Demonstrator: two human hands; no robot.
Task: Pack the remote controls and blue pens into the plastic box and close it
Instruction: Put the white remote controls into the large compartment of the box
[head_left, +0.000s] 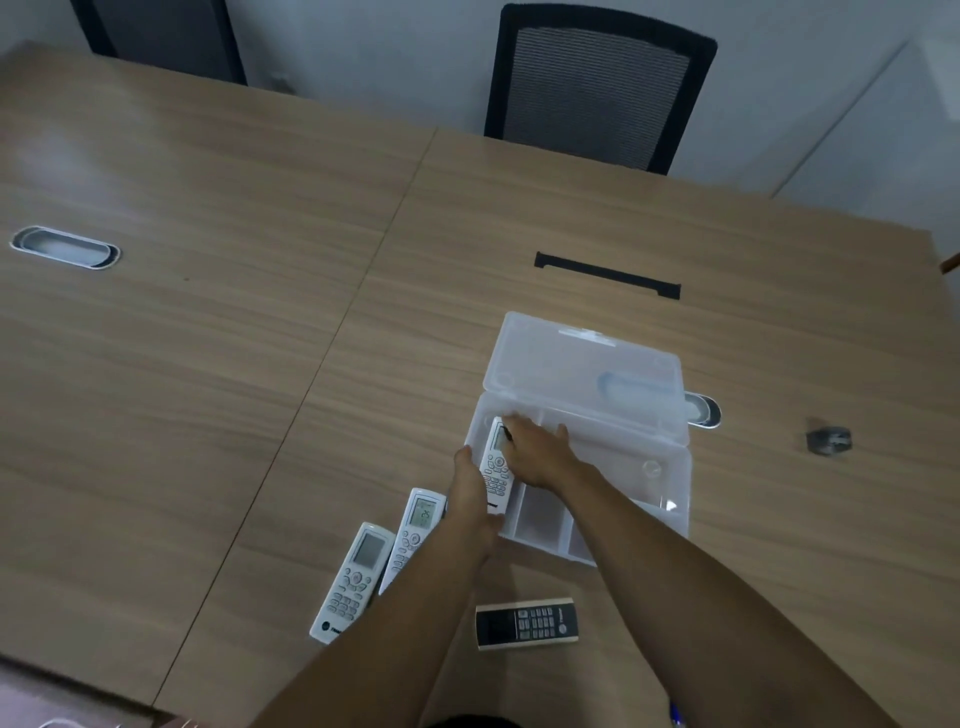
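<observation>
The clear plastic box (670, 467) stands open on the table, its lid (582, 364) tilted up at the back. A white remote (496, 470) lies lengthwise in the box's left compartment. My right hand (535, 449) covers the remote's upper end, fingers stretched over it, with something small and dark by the thumb. My left hand (470, 499) grips the box's left wall beside the remote's lower end. Two more white remotes (356, 579) (415, 530) lie side by side left of the box. A dark remote (527, 622) lies in front of it. A blue pen (675, 717) peeks in at the bottom edge.
Wooden table (208, 364) with an oval cable port (65, 247) at far left, another (704, 410) behind the box, and a black slot (608, 274). A small dark object (828, 440) lies at right. A black mesh chair (597, 88) stands behind the table.
</observation>
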